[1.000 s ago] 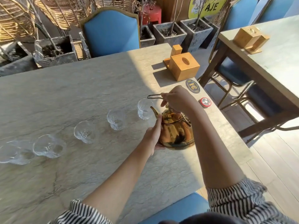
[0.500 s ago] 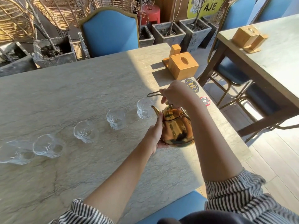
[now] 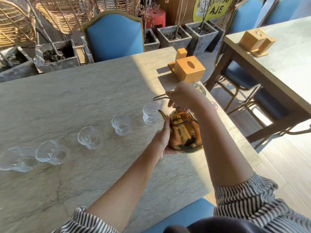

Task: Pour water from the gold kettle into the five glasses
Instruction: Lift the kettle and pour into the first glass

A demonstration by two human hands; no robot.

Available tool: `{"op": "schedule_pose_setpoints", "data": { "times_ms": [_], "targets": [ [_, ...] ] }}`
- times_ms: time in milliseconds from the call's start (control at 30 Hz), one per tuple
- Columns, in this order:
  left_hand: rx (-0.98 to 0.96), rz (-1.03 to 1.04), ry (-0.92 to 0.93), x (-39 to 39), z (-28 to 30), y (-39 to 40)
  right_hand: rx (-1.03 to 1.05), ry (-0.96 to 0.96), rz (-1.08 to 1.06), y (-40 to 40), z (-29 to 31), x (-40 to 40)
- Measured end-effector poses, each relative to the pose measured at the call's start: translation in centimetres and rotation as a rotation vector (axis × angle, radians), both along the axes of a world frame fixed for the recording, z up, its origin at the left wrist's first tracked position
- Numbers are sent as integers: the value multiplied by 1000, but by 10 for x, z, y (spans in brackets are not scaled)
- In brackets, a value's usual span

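The gold kettle [image 3: 185,133] is tilted left, and its spout tip reaches the rim of the rightmost glass [image 3: 150,114]. My right hand [image 3: 181,96] grips the dark wire handle above the lid. My left hand [image 3: 164,140] cups the kettle's left side and underside. Several clear textured glasses run in a diagonal line down to the left: a second glass [image 3: 120,124], a third glass [image 3: 90,137], a fourth glass [image 3: 50,152] and a fifth glass [image 3: 15,159] at the frame's left edge. Whether water is flowing cannot be made out.
The grey stone table [image 3: 84,91] ends just right of the kettle. A wooden tissue box [image 3: 189,68] stands at its far right corner, with round stickers [image 3: 200,89] near the edge. A blue chair [image 3: 114,36] faces me; another table [image 3: 282,52] stands to the right.
The kettle has been lifted off the table and moved up and left, tilting so its spout now meets the rightmost glass. Both hands travelled with it.
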State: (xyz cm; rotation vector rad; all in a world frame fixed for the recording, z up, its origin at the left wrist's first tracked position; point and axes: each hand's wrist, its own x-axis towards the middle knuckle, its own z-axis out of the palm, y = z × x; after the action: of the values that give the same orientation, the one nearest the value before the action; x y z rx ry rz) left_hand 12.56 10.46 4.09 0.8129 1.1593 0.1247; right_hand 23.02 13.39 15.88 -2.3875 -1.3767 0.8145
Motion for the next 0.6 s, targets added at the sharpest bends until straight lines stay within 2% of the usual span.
{"op": "schedule_pose_setpoints", "data": {
  "times_ms": [400, 600],
  "targets": [
    [34, -12, -15, 0, 3, 0, 26, 9, -9, -6, 14, -1],
    [39, -16, -3, -2, -8, 2, 80, 16, -58, -12, -1, 1]
  ]
}}
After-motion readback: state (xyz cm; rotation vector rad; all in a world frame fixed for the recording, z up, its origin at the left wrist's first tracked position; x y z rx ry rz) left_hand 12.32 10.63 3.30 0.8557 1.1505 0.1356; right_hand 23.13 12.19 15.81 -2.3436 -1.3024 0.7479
